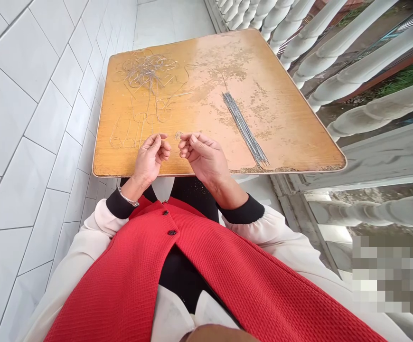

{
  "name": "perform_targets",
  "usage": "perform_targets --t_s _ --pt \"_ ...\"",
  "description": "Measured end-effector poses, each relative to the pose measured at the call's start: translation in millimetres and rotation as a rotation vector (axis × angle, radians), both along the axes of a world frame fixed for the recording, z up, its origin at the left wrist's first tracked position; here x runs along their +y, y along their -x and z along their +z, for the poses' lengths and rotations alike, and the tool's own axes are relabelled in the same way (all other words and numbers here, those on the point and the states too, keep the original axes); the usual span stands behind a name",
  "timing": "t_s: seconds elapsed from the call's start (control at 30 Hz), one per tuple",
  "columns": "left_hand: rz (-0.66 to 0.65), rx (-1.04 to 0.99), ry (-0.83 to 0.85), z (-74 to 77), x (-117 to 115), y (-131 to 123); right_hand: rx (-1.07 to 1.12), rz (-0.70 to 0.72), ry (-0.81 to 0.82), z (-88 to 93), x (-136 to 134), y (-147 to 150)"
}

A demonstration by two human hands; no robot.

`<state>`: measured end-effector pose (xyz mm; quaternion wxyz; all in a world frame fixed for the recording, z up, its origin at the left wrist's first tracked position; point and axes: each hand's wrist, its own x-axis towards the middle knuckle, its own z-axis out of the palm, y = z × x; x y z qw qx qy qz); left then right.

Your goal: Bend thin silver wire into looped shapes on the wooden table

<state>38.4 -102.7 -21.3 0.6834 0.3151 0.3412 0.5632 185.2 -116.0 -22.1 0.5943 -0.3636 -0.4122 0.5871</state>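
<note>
My left hand (151,156) is closed in a pinch over the front part of the wooden table (206,114), thumb against the fingers. Just to its right, my right hand (206,154) pinches in the same way, a small gap between the two. Whatever lies in the fingertips is too thin to make out. Beyond my left hand, several bent thin wires (145,116) with looped ends lie on the wood. A tangled heap of wire loops (149,69) sits at the far left. Right of my right hand lies a bundle of straight grey metal rods (245,128), slanting.
The tabletop's finish is worn at the right, and its front edge is chipped. A white tiled wall (46,114) runs along the left. White balusters (320,57) of a railing stand along the right, with ground and greenery beyond.
</note>
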Motion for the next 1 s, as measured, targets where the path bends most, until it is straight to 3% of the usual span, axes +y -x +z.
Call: perform_targets --t_s 0.3,0.5,0.6,0.8,1.0 --pt "-0.07 0.176 -0.005 0.7 -6.1 1.9 -0.099 0.012 0.081 3.9 2.0 -1.8" --pt "-0.088 0.214 -0.054 -1.6 -6.3 6.2 -0.132 -0.005 0.058 6.8 1.4 -5.2" --pt "-0.105 0.195 -0.072 -2.8 -5.6 9.1 -0.192 0.053 0.024 9.8 4.0 -11.0" --pt "-0.205 0.208 0.025 -2.6 -6.8 14.1 -0.551 0.14 -0.09 15.7 12.4 -25.5" --pt "-0.233 0.254 -0.004 -3.5 -6.6 15.6 -1.061 0.101 -0.463 11.0 13.4 -26.1"
